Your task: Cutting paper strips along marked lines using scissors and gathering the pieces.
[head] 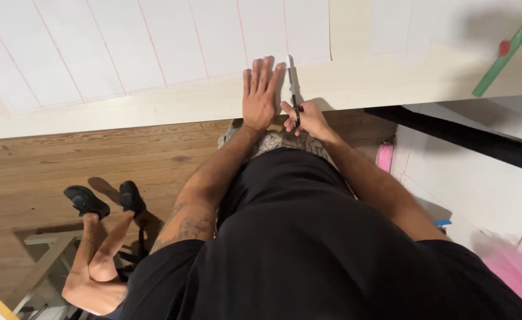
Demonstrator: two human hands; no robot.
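Note:
My left hand (259, 95) lies flat, fingers spread, on the near edge of a large white paper sheet (154, 41) marked with thin pink lines. My right hand (306, 117) grips the black handles of a pair of scissors (293, 86). The grey blades point away from me, into the paper's near edge just right of my left fingers. The sheet rests on a pale worktable (125, 109).
Another person's bare legs in black shoes (104, 201) reach in at the lower left, over a wooden floor (36, 172). A green ruler-like strip (507, 50) crosses the table's far right. A pink object (384, 157) and white boards stand on the right.

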